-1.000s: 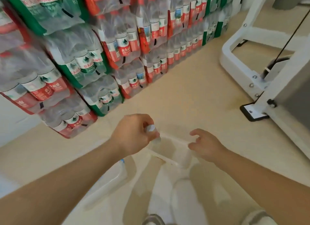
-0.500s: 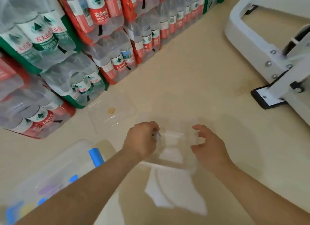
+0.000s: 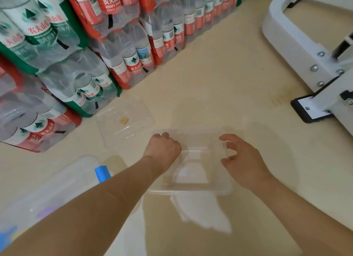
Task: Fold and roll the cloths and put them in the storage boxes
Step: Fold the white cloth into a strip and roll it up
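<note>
As arms reach forward | left hand grips clear box rim | right hand spread open

1. Left hand is curled into a fist at the left rim of the clear storage box; the fingertips are hidden.
2. Right hand is at the box's right wall with fingers bent. Contact is unclear.
3. The box sits open on the beige floor, between the two hands.
4. Clear lid lies flat just ahead-left of the left hand, with a small tan square on it.
5. Second box with a blue latch is left of the left forearm, blurred.
6. White patch lies between the forearms, too blurred to identify.
7. Bottled water packs are stacked far ahead-left.
8. White metal frame is ahead-right of the right hand.
</note>
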Motion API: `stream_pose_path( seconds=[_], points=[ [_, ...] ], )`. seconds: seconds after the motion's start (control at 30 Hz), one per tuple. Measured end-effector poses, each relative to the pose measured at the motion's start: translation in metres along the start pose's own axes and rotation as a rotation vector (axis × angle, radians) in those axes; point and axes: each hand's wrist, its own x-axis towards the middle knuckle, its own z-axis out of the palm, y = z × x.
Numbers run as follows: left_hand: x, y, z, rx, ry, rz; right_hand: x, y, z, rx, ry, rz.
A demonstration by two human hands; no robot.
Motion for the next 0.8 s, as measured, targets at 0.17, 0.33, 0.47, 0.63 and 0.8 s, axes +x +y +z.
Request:
stream_pose_path(
  seconds=[0.17, 0.33, 0.47, 0.63, 0.8],
  points=[
    [0.001, 0.002, -0.003, 0.033, -0.017, -0.022, -0.010, -0.017, -0.002, -0.344, 0.066, -0.108],
    [-0.003, -0.003, -0.006, -0.027, 0.005, -0.043, -0.013, -0.045, 0.005, -0.294, 0.083, -0.202],
    [-0.014, -0.018, -0.002, -0.414, 0.211, -0.192, -0.009, -0.047, 0.014, -0.181, 0.010, -0.157],
    [-0.021, -0.028, 0.015, -0.865, 0.437, -0.475, -0.005, -0.050, 0.034, -0.054, -0.099, -0.122],
    [-0.025, -0.020, 0.025, -1.147, 0.388, -0.621, 0.003, -0.063, 0.066, 0.001, -0.280, -0.053]
  ],
)
